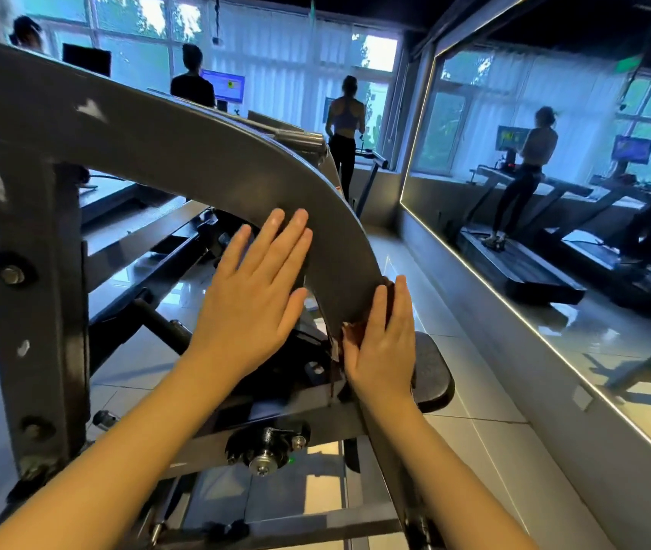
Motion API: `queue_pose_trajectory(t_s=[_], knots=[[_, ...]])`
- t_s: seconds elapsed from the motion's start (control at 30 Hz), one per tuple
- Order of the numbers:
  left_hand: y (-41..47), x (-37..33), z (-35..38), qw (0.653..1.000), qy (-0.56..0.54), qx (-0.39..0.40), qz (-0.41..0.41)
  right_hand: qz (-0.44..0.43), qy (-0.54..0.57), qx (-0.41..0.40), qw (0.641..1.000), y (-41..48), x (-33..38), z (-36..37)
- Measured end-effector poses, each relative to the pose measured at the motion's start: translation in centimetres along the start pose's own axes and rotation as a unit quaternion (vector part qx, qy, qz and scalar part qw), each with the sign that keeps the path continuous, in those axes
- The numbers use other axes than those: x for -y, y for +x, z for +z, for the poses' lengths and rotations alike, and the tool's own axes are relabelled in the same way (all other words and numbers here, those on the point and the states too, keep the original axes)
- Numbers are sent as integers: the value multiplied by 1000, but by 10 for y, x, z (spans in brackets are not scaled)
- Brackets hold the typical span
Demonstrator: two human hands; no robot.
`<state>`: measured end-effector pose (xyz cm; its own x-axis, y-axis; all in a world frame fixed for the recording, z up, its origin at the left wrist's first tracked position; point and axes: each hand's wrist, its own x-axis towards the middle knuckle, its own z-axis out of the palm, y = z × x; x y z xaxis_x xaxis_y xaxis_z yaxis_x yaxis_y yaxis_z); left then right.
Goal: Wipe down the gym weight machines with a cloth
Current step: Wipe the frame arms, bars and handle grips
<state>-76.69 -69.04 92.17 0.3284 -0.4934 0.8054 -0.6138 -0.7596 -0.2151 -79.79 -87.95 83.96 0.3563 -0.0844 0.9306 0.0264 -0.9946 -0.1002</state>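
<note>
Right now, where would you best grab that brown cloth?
Probably the loose edge of the brown cloth, dangling beside the curved machine arm, coming from the lower left: the right hand presses the rest flat against that arm.

Single head-worn wide-angle view, forward and down, close up to the curved machine arm.

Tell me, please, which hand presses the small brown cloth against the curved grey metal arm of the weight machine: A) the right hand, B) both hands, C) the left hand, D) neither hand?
A: the brown cloth peeks out beneath the right hand at the edge of the curved grey arm, while the left hand lies flat on bare metal.
</note>
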Motion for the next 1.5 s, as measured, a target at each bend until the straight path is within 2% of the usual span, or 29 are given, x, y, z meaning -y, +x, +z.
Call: queue_pose_trajectory(t_s=[0.07, 0.2, 0.37, 0.43, 0.57, 0.63, 0.77, 0.87, 1.07, 1.13, 1.3, 1.43, 1.5], knots=[[5, 10, 0, 1000, -1, 6, -23, -3, 7, -12, 1000, 27, 12, -1], [4, 15, 6, 1000, -7, 14, -11, 40, 4, -55, 998, 57, 36, 3], [4, 15, 4, 1000, 3, 15, -11, -49, -57, -9, 997, 22, 19, 9], [4, 16, 4, 1000, 1, 19, -11, -58, -52, -4, 997, 31, 19, 5], [4, 13, 4, 1000, -4, 21, -14, 0, 28, -35, 999, 75, 40, -1], [4, 14, 2, 1000, -10, 20, -10, 36, 24, -41, 998, 82, 47, -1], [6, 22, -8, 1000, -14, 2, 8, 0, -40, -10, 999, 49, 39, 6], [11, 33, -16, 1000, -7, -9, -15, -6, -31, 3, 999, 45, 36, 2], [12, 40, -12, 1000, -9, -9, -16, 36, 11, -62, 997, 106, 74, 1], [12, 41, -12, 1000, -12, -11, -11, 22, -3, -75, 997, 106, 77, 5], [8, 58, -17, 1000, 23, -4, 2, -84, -43, -38, 995, 76, 42, 2], [4, 72, -17, 1000, 23, -8, -9, 34, -8, -66, 997, 94, 55, 1], [4, 72, -14, 1000, 4, -14, -9, 34, -9, -89, 995, 111, 78, 5]])
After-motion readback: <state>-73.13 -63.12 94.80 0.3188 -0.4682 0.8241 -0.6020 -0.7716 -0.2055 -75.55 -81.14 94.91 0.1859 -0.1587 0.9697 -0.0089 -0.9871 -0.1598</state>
